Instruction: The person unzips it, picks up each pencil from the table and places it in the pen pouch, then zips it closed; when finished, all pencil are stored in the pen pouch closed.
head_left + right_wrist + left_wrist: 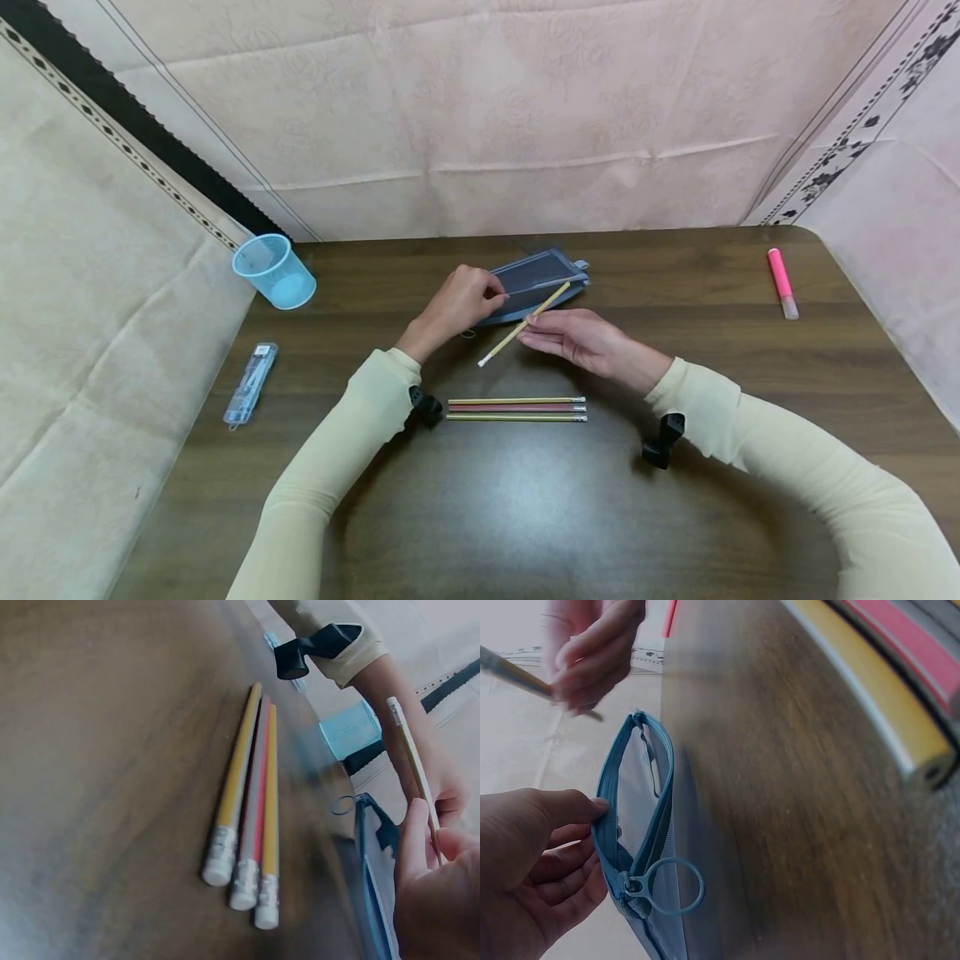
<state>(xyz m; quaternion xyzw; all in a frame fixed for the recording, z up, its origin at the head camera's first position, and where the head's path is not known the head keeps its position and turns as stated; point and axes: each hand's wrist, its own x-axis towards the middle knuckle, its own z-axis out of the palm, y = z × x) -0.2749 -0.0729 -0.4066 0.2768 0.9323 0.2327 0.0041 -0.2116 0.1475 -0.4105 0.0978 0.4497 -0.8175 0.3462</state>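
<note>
— At the far left?

— By the table's (450,517) back corner, a light-blue cup (277,273), open mouth in view. Nearer, a slim clear-blue case (251,385), contents too indistinct to name.

— Toward the middle?

— The left hand (463,296), pinching the rim of a blue zip pouch (536,271) between thumb and curled fingers. Pouch on the table, left end partly covered by that hand; mouth agape in the left wrist view, a ring on the zip pull, lower part cut off by the frame.

— And nearer, between the sleeves?

— Three pencils (516,408) in a row on the table: yellow, reddish, yellow, white erasers to the right. In the left wrist view, only cropped ends in the top corner.

— Next?

— The right hand (581,340), grasping one yellow pencil (513,335) between thumb and fingers. Eraser toward the lower left, other end above the pouch in the head view. Outside the pouch mouth in the left wrist view, blurred, one end past the frame edge. In the right wrist view, lower end lost among fingers.

— Far right?

— A pink marker (782,279), pale-ended, near the table's right edge.
</note>
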